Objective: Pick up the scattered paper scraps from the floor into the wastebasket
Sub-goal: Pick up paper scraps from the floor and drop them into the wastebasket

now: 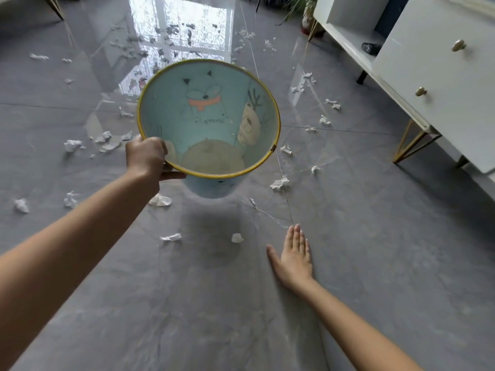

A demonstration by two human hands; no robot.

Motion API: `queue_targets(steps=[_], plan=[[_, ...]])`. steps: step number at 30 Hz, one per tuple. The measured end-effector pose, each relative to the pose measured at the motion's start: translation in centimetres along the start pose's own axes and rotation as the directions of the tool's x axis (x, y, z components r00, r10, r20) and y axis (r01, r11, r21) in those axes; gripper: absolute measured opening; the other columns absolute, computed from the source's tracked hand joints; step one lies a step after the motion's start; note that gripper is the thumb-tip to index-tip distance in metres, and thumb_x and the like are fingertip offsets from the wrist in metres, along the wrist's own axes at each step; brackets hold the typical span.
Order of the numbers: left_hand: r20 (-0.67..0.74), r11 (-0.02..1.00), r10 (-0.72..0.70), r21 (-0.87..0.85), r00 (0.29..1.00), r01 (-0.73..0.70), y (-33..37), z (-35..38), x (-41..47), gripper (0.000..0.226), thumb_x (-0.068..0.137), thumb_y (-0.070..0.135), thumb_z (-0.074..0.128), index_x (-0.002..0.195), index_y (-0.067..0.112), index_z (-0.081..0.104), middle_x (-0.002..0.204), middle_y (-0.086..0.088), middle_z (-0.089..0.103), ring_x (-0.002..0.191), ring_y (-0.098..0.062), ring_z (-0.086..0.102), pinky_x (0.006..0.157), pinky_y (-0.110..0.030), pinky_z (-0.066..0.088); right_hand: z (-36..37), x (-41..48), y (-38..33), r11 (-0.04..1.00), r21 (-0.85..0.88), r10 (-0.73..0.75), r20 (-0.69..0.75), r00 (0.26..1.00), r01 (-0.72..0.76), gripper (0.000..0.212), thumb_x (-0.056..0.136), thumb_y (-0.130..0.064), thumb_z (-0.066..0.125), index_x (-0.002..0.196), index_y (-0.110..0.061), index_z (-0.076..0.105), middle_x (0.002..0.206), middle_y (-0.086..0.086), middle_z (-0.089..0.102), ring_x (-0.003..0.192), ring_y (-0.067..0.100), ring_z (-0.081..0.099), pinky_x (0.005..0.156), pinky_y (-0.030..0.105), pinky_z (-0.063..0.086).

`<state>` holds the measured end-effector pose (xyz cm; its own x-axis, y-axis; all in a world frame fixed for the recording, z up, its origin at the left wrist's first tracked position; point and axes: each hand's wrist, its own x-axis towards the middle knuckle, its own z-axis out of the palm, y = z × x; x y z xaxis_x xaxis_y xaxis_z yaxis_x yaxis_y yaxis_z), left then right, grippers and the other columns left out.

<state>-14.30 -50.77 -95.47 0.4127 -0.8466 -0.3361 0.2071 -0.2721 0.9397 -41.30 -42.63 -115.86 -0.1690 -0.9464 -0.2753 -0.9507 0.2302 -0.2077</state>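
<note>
Dozens of paper scraps across floor. Left hand clamped on wastebasket rim, basket aloft, empty. Right hand flat, fingers spread, holding nothing. Best set basket down near nearest scrap, pinch, drop in.

Left hand clenched in a grip, right hand flat, fingers extended

A glossy grey tiled floor carries crumpled white paper scraps, strewn widely to the left, right and far side, thickest in the window's reflection. A white cabinet on thin gold legs stands at the right.
</note>
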Motion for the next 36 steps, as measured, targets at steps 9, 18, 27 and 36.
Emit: queue_targets(steps=[9,18,27,36], plan=[[-0.042,0.999,0.037,0.01,0.998,-0.036,-0.4,-0.4,1.3,0.023,0.084,-0.005,0.034,0.092,0.009,0.049,0.072,-0.009,0.053,0.055,-0.027,0.055,0.034,-0.035,0.052,-3.3,12.3,-3.0,0.978,0.163,0.141,-0.048,0.989,-0.132,0.084,0.094,-0.054,0.031,0.146,-0.003,-0.01,0.157,0.013,-0.011,0.146,0.022,-0.008,0.117,0.034,-0.006],[-0.055,1.0,-0.013,0.001,0.998,0.013,-1.1,-1.9,2.5,0.026,0.085,-0.005,0.036,0.106,0.004,0.047,0.079,-0.012,0.055,0.057,-0.028,0.059,0.036,-0.034,0.054,-4.1,16.9,-5.6,0.907,0.37,-0.209,-0.02,0.978,0.201,0.042,0.1,-0.01,0.025,0.14,-0.008,0.039,0.152,0.01,0.028,0.142,0.019,0.024,0.118,0.031,0.012],[-0.04,1.0,-0.012,0.021,0.999,0.013,-0.7,-2.2,2.7,0.02,0.085,-0.004,0.036,0.099,0.003,0.048,0.079,-0.013,0.053,0.06,-0.03,0.059,0.035,-0.033,0.052,2.0,3.0,-6.1,0.786,0.103,-0.61,-0.032,0.792,0.609,0.067,0.094,-0.056,0.023,0.146,-0.015,0.026,0.156,0.002,0.018,0.144,0.016,0.015,0.116,0.022,0.004],[-0.02,1.0,-0.019,-0.017,1.0,0.019,1.1,-2.7,0.6,0.024,0.085,-0.003,0.034,0.104,0.004,0.047,0.081,-0.013,0.052,0.064,-0.031,0.055,0.034,-0.033,0.051,-1.6,0.1,-4.0,0.87,0.425,-0.139,-0.272,0.952,0.248,0.059,0.086,-0.047,0.052,0.134,-0.016,0.039,0.13,0.005,0.049,0.112,0.027,0.055,0.085,0.033,0.044]])
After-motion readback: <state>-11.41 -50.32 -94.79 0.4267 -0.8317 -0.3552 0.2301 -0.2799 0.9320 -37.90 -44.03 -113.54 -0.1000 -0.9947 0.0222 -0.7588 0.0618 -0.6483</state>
